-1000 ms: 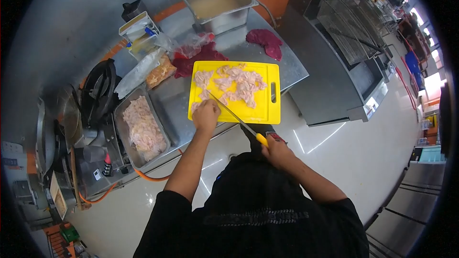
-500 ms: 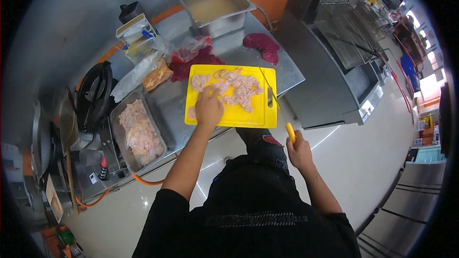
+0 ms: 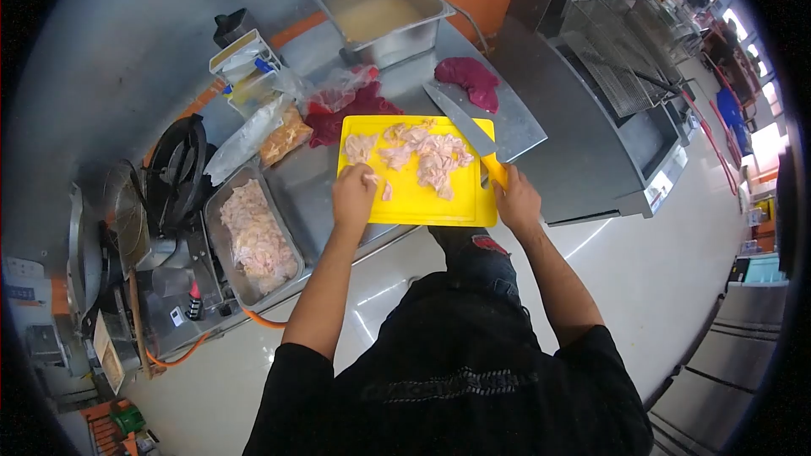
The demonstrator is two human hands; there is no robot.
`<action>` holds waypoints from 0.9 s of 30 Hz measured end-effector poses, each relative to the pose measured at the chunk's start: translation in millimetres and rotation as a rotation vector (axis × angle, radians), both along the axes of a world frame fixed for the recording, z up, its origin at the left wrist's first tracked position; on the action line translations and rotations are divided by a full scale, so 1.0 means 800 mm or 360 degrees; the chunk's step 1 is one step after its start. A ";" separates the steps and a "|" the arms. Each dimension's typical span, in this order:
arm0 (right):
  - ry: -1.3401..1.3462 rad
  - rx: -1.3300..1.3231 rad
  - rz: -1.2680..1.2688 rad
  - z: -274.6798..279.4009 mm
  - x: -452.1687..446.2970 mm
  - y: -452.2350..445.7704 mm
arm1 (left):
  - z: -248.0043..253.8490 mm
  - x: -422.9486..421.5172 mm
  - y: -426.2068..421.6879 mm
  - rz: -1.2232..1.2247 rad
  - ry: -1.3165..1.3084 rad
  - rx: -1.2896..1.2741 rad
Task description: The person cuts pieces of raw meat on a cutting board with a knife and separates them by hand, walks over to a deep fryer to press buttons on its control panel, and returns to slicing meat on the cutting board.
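Note:
A yellow cutting board lies at the table's front edge with pieces of raw chicken spread over it. My left hand is closed at the board's left side, its fingertips pinching a small pale piece of chicken. At the right side, my right hand grips the yellow handle of a knife. The wide blade points away to the upper left, above the board's far right corner. A separate chicken piece lies just beyond my left fingers.
Left of the board stands a metal tray of raw chicken. Behind it are a bag of orange-brown food, dark red cloths and a deep steel pan of cloudy liquid. A fryer with wire baskets stands right.
My right hand has raised the knife from beside the board to over its far right corner. My left hand has drawn back slightly from the chicken, its fingers now pinched on a piece.

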State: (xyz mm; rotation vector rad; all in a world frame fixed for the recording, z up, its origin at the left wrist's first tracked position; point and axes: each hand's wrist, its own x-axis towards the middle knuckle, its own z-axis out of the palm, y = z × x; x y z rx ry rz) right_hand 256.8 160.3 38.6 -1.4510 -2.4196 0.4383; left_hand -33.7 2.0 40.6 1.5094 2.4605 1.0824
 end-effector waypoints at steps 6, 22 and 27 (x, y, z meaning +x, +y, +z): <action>-0.0129 0.0252 0.0221 0.012 -0.021 -0.010 | -0.008 -0.034 -0.005 0.0087 -0.0134 -0.0016; 0.0950 -0.0472 0.0332 0.013 -0.092 -0.009 | -0.021 0.008 -0.003 -0.0126 0.0357 -0.0378; 0.1377 -0.0729 0.0362 0.065 -0.102 0.008 | -0.010 -0.028 0.012 0.0092 0.0246 -0.0227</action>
